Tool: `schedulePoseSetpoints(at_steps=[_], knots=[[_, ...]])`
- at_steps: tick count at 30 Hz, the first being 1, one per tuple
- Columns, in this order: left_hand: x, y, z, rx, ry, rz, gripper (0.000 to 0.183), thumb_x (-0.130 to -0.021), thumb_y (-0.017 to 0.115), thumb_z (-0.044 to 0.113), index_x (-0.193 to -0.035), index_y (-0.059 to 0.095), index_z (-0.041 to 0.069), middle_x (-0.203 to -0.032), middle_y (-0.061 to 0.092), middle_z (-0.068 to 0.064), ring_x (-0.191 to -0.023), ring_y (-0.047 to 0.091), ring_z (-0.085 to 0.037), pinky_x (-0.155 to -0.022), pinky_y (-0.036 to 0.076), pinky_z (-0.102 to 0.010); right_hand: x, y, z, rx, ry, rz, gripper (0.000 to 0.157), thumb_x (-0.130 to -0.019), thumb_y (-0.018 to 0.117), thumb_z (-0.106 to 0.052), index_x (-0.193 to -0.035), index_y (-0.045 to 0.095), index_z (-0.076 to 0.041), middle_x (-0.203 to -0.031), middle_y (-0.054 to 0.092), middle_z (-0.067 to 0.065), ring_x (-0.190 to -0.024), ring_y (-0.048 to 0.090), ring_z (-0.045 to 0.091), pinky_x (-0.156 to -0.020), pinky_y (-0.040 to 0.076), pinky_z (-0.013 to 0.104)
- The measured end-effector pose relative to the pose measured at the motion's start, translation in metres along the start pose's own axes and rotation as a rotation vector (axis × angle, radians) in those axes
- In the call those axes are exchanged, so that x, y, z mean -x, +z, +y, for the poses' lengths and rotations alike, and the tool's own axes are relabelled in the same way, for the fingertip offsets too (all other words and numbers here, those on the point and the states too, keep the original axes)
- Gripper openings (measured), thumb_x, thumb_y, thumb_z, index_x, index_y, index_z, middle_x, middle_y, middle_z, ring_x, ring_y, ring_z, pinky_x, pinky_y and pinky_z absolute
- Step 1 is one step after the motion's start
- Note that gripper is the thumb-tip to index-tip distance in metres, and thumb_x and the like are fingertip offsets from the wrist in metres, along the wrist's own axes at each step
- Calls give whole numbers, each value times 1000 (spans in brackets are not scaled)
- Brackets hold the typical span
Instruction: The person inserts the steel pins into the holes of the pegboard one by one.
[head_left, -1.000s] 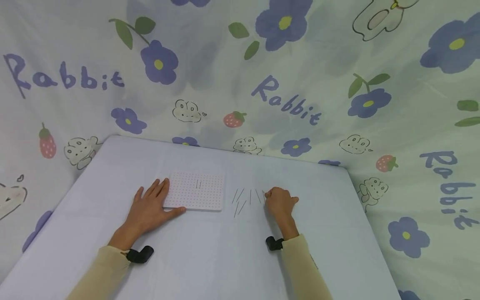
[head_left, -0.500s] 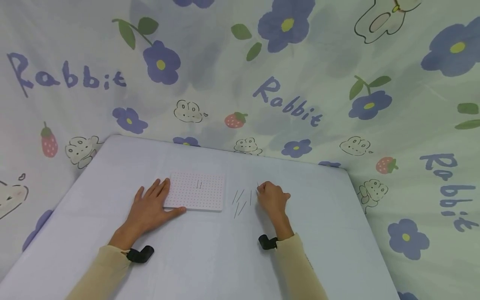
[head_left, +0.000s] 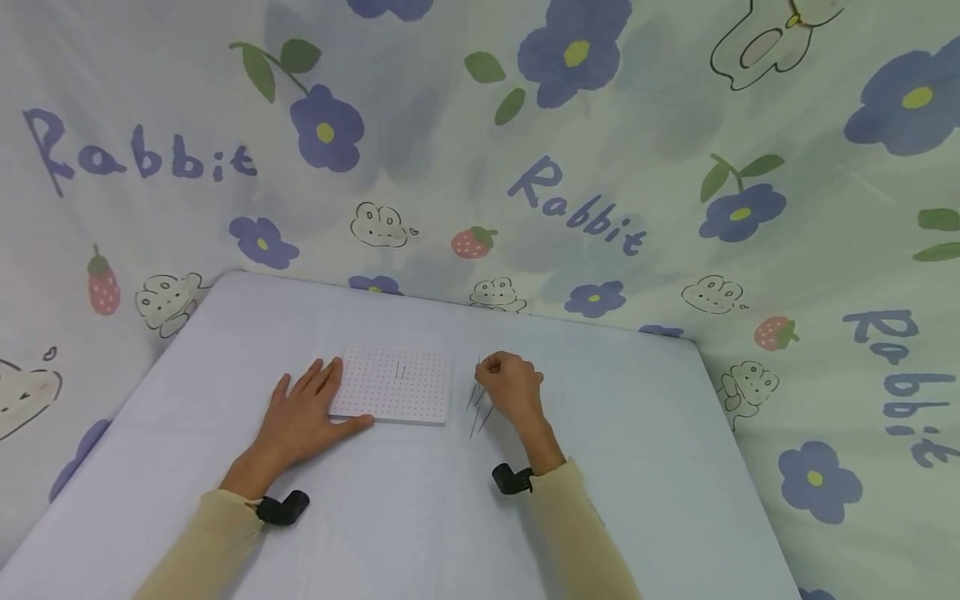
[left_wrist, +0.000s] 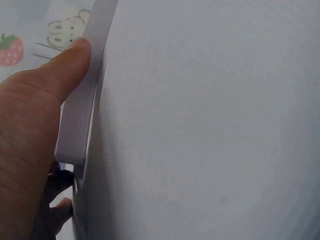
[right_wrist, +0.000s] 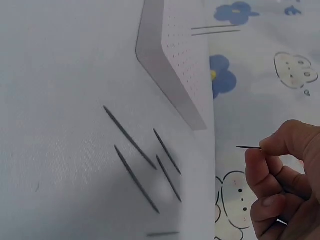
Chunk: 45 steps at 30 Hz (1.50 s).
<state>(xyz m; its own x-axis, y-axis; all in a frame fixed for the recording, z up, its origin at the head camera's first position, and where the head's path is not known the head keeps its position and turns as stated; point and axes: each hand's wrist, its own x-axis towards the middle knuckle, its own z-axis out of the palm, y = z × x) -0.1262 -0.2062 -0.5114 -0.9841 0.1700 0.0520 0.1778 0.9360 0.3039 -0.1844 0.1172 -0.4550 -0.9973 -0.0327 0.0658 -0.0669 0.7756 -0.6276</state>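
Observation:
A white pegboard (head_left: 375,400) dotted with rows of small holes lies on the table. Two thin dark sticks (head_left: 400,370) stand upright in it; the right wrist view shows these sticks (right_wrist: 215,31) jutting from its top. My left hand (head_left: 300,421) rests at the board's left side, fingers spread, with its thumb (left_wrist: 70,65) against the front edge. Right of the board, my right hand (head_left: 513,383) pinches another thin dark stick (right_wrist: 247,147) between thumb and forefinger, raised above the table. Below it lie several loose pointed sticks (right_wrist: 131,138), partly covered by the hand in the head view.
The white table (head_left: 405,517) reaches back to a hanging cloth (head_left: 420,150) printed with flowers, rabbits and strawberries. Black wrist cameras (head_left: 512,479) sit on both forearms, over beige sleeves.
My right hand has picked up a stick from the right end of the loose ones and moved left with it, toward the board. The left hand has stayed in place.

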Motion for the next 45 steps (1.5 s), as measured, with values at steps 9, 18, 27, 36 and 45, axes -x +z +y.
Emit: schedulePoseSetpoints(at_steps=[9, 18, 27, 36, 45], knots=[[-4, 1, 1, 10, 1, 0, 119, -82, 55, 82, -156, 25, -5, -160, 31, -26, -150, 21, -45, -115, 8, -71, -5, 12, -19, -74, -65, -19, 12, -88, 65, -24, -83, 72, -15, -69, 67, -9, -60, 59, 10, -94, 41, 57], [-5, -2, -1, -4, -1, -2, 119, -81, 55, 83, -156, 25, -6, -160, 31, -26, -150, 21, -45, -115, 8, -71, -9, 27, -32, -88, -89, -22, 11, -90, 66, -26, -88, 73, -16, -78, 71, -9, -72, 62, 12, -101, 36, 60], [-4, -4, 2, -7, -4, 3, 118, -82, 55, 82, -156, 26, -6, -159, 32, -26, -149, 23, -45, -115, 9, -71, -12, 43, -44, -38, -163, -11, 4, -91, 69, -25, -90, 71, -22, -86, 74, -11, -80, 64, 11, -92, 37, 52], [-1, 0, 0, -10, 2, 15, 118, -82, 56, 81, -155, 27, -6, -158, 34, -27, -148, 24, -45, -114, 11, -72, -8, 56, -47, 60, -173, -53, 6, -94, 68, -29, -94, 72, -26, -93, 75, -14, -91, 67, 13, -81, 33, 40], [1, -3, 3, -9, -5, -2, 118, -83, 54, 82, -156, 26, -6, -159, 32, -26, -149, 23, -45, -115, 9, -72, -5, 61, -51, 81, -192, -64, 7, -94, 68, -31, -97, 74, -27, -95, 76, -14, -94, 66, 12, -80, 33, 39]])
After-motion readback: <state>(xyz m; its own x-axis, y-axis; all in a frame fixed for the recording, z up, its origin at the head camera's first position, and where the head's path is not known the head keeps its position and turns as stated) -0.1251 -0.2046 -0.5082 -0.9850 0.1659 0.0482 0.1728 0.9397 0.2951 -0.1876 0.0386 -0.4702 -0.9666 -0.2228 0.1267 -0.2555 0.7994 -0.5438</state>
